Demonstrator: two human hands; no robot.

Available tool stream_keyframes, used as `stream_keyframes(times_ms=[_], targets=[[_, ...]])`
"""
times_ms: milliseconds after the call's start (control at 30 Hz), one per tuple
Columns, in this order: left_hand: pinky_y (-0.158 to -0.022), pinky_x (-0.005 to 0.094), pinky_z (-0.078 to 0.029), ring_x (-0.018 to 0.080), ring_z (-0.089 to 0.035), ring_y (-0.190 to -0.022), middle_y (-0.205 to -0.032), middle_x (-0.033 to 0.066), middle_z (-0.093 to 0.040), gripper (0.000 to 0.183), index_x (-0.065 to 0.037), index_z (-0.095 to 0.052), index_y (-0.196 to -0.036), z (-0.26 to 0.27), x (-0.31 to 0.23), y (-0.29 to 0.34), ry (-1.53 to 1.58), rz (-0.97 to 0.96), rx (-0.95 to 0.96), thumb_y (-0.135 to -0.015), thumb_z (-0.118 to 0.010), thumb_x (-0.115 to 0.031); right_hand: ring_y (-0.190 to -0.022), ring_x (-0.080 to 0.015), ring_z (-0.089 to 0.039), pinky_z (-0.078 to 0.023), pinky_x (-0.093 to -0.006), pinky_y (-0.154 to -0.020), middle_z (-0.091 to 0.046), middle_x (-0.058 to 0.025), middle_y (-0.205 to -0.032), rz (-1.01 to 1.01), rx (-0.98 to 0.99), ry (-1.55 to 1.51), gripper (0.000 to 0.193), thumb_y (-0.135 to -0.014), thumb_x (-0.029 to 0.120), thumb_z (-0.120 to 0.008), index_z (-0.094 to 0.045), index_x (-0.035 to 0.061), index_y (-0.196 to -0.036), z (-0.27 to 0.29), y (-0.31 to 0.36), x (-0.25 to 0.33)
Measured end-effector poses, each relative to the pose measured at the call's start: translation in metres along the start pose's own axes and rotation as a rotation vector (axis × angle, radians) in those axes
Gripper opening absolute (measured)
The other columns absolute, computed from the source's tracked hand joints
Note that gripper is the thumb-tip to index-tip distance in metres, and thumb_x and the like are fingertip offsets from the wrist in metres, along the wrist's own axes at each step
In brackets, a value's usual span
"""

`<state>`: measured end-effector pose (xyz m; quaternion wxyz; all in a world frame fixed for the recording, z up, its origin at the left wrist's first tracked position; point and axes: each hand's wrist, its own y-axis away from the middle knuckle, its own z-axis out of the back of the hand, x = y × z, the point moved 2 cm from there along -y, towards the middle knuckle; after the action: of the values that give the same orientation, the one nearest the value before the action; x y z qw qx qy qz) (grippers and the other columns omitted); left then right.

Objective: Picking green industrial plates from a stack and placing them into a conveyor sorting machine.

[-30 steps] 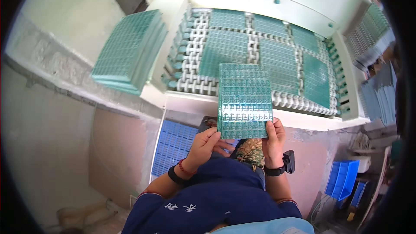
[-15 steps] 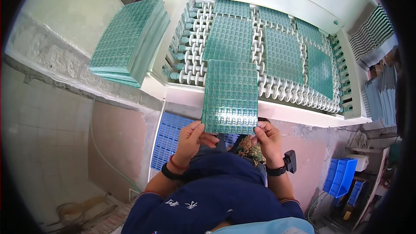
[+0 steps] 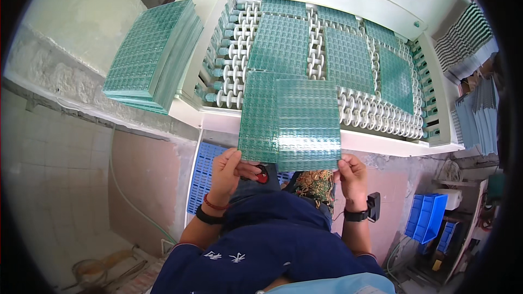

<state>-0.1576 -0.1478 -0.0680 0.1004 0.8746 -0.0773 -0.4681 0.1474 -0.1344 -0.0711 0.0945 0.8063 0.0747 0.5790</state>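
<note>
Two green circuit board panels are between my hands, partly overlapping over the near edge of a roller conveyor [image 3: 231, 98]. My left hand [image 3: 227, 171] pinches the lower left corner of the left circuit board panel [image 3: 257, 120]. At the lower right corner of the right circuit board panel [image 3: 309, 122], my right hand [image 3: 353, 177] grips with thumb and fingers. The right panel lies over part of the left one and reflects a bright band of light. Beyond them, several more panels, such as one green panel [image 3: 279, 43], lie flat on the white rollers.
A tall stack of green panels [image 3: 144, 57] stands left of the conveyor on a ledge. A blue slotted crate [image 3: 201, 177] is below at the left. Blue bins [image 3: 426, 218] stand at the lower right. Racked panels [image 3: 479, 114] line the far right.
The two panels, earlier lined up as one pile, have been fanned apart. My right hand has moved right with the upper one, and my left hand slightly left with the lower.
</note>
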Motion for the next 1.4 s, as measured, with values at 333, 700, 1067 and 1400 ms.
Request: stream_keyframes(times_ms=[333, 700, 1067, 1400], targets=[[-0.052, 0.0331, -0.057, 0.0273, -0.066, -0.064, -0.082, 0.0215, -0.064, 0.027, 0.008, -0.054, -0.098, 0.021, -0.005, -0.013, -0.01, -0.029, 0.022, -0.095, -0.039, -0.014, -0.045, -0.0052, -0.04, -0.033, -0.0184, -0.042, -0.056, -0.0019, -0.067, 0.143, -0.191, -0.026, 0.011, -0.088, 0.011, -0.056, -0.058, 0.0007, -0.093, 0.085, 0.021, 0.022], [-0.052, 0.0333, -0.056, 0.0272, -0.066, -0.063, -0.078, 0.0221, -0.064, 0.025, 0.008, -0.053, -0.096, 0.016, -0.016, -0.022, -0.06, -0.009, 0.007, -0.094, -0.041, -0.014, -0.045, -0.0054, -0.038, -0.029, -0.0195, -0.042, -0.056, -0.0017, -0.067, 0.143, -0.155, -0.084, 0.012, -0.089, 0.011, -0.056, -0.059, 0.0, -0.092, 0.074, 0.01, 0.017], [-0.05, 0.033, -0.056, 0.0254, -0.066, -0.061, -0.077, 0.019, -0.064, 0.03, 0.006, -0.056, -0.098, 0.012, -0.018, -0.037, -0.03, -0.063, -0.049, -0.094, -0.042, -0.02, -0.046, -0.0075, -0.046, -0.034, -0.0197, -0.043, -0.056, -0.0029, -0.066, 0.16, -0.228, -0.102, 0.016, -0.091, 0.018, -0.054, -0.059, 0.0031, -0.089, 0.058, -0.008, 0.022], [-0.073, 0.0243, -0.047, 0.0117, -0.056, -0.085, -0.1, 0.0079, -0.061, 0.022, 0.003, -0.058, -0.105, 0.064, -0.167, 0.019, -0.737, -1.139, -0.887, -0.091, -0.051, -0.012, -0.053, -0.002, -0.039, -0.031, -0.0166, -0.048, -0.055, 0.0011, -0.07, 0.615, -0.493, 0.481, 0.019, -0.091, 0.02, -0.054, -0.061, 0.0031, -0.089, 0.097, 0.019, 0.093]])
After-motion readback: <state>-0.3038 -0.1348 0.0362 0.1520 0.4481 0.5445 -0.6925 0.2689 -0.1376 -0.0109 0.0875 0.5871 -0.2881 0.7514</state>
